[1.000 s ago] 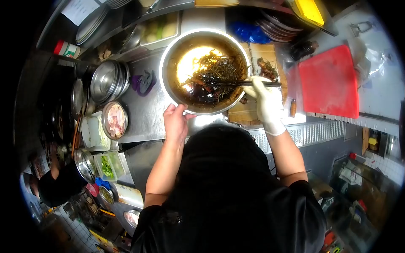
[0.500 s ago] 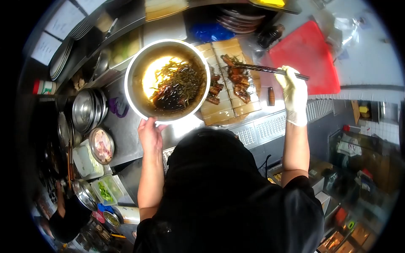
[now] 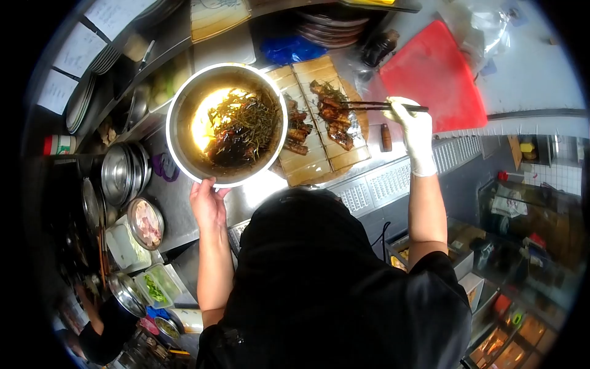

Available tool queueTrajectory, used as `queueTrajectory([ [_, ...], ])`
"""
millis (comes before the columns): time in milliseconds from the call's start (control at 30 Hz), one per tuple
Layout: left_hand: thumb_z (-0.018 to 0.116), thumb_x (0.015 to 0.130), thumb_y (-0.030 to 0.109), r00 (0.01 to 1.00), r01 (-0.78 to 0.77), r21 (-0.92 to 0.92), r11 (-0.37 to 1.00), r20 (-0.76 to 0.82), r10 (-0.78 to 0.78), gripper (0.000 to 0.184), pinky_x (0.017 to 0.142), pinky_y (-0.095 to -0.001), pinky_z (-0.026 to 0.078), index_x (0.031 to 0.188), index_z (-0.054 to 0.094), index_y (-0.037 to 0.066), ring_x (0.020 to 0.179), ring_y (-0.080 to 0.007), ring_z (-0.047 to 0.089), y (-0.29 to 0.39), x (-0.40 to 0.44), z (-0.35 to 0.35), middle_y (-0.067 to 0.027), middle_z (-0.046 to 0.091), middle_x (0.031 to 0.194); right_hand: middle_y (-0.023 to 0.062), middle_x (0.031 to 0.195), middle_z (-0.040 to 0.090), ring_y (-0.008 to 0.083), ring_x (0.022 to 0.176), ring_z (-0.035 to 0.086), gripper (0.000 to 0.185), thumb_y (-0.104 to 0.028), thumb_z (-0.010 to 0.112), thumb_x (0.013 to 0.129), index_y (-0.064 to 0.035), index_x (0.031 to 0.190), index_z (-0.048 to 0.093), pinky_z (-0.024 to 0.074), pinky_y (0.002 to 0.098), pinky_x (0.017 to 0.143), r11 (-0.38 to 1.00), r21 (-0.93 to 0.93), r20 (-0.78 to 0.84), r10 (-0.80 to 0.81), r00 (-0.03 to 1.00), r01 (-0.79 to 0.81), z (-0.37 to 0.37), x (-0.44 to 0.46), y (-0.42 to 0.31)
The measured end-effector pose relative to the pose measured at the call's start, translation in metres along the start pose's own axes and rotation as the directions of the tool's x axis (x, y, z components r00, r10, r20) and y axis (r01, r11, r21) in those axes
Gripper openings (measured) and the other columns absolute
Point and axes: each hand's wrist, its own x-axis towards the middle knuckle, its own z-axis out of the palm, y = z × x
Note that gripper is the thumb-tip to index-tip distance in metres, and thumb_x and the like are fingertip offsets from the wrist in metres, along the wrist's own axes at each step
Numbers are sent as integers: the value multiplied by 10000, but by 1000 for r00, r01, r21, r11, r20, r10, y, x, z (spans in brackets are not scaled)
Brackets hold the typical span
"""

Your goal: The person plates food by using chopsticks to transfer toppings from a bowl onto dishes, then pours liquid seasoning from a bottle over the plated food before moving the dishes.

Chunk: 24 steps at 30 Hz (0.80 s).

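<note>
My left hand [image 3: 209, 200] is bare and grips the near rim of a large round metal bowl [image 3: 178, 157]. Dark liquid and a heap of brown-green shredded herbs [image 3: 243, 120] lie in the bowl. In a pale glove, my right hand [image 3: 409, 126] is closed around a pair of dark chopsticks [image 3: 375, 106]. Their tips touch the browned meat [image 3: 335, 117] on the right sheet of tan wrapping [image 3: 350, 161]. Some shreds lie on top of that meat. A second portion of browned meat [image 3: 298, 132] rests on the left sheet, partly hidden by the bowl.
A short wooden handle [image 3: 386, 138] lies right of the sheets. Beyond it is a red cutting board [image 3: 433, 80]. Stacked plates [image 3: 335, 29] and a blue plastic bag [image 3: 292, 49] sit at the back. Metal bowls [image 3: 120, 172] stand at left; another person's arm [image 3: 92, 310] shows lower left.
The chopstick tips have moved down along the meat from its upper end, and the right hand is slightly lower. The whole view has shifted a little; the left hand keeps its hold.
</note>
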Motion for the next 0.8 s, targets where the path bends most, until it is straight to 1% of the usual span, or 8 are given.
queueTrajectory([
  [100, 556, 919, -13, 1000, -3, 2, 1000, -13, 3, 239, 641, -333, 672, 1149, 621, -23, 844, -195, 714, 3, -4, 2, -108, 696, 1045, 160, 1065, 735, 210, 919, 726, 247, -70, 674, 978, 91, 1165, 692, 597, 305, 851, 998, -3, -4, -64, 998, 64, -4, -1, -17],
  [233, 561, 912, -11, 1000, -14, -18, 1000, -27, 13, 247, 620, -309, 667, 1151, 624, -22, 846, -191, 713, 4, -5, -2, -109, 696, 1056, 174, 1068, 726, 225, 919, 724, 245, -48, 652, 987, 108, 1174, 675, 611, 323, 857, 991, 90, -47, -92, 995, 96, -18, 4, -32],
  [333, 560, 912, -12, 1000, -14, -33, 999, -16, 13, 240, 622, -322, 666, 1143, 626, -20, 852, -197, 712, 8, -9, 1, -111, 696, 1051, 174, 1074, 719, 225, 909, 723, 250, -48, 645, 992, 107, 1187, 664, 616, 332, 859, 959, 254, -67, -109, 992, 123, -17, 5, -33],
  [467, 574, 907, -15, 999, -5, -57, 998, -34, 3, 223, 642, -364, 668, 1123, 630, -16, 861, -214, 708, 5, -8, -6, -114, 697, 1041, 182, 1087, 707, 230, 945, 713, 283, -87, 640, 1005, 107, 1212, 646, 615, 348, 887, 965, 235, -28, -114, 993, 117, -10, 4, -21],
  [500, 580, 905, -14, 999, -4, -70, 998, -45, 1, 216, 645, -368, 669, 1117, 626, -11, 866, -216, 707, 5, -9, -7, -115, 695, 1040, 182, 1112, 700, 236, 979, 706, 294, -100, 635, 1010, 109, 1217, 641, 612, 356, 902, 951, 280, -24, -132, 991, 133, -9, 4, -20],
  [667, 588, 900, -9, 996, 11, -94, 996, -82, -18, 200, 682, -390, 675, 1098, 607, 10, 893, -224, 699, 4, -10, -10, -102, 678, 1033, 182, 1138, 694, 244, 1008, 702, 292, -100, 617, 1020, 113, 1218, 640, 611, 369, 913, 951, 279, -98, -108, 989, 132, -15, 4, -15],
  [733, 589, 899, -9, 996, 5, -87, 996, -84, -13, 221, 700, -397, 673, 1117, 612, 17, 889, -215, 692, 3, -7, -19, -89, 674, 1040, 184, 1141, 693, 246, 1012, 703, 289, -97, 612, 1022, 113, 1218, 640, 611, 367, 910, 950, 293, -94, -81, 992, 105, -17, 3, -14],
  [800, 590, 897, -11, 995, 18, -86, 996, -92, -26, 254, 711, -401, 668, 1148, 614, 18, 895, -206, 683, 3, -8, -22, -84, 669, 1052, 188, 1136, 695, 241, 997, 708, 286, -94, 611, 1022, 113, 1217, 639, 603, 366, 928, 924, 363, -85, -92, 992, 117, -14, 0, -18],
])
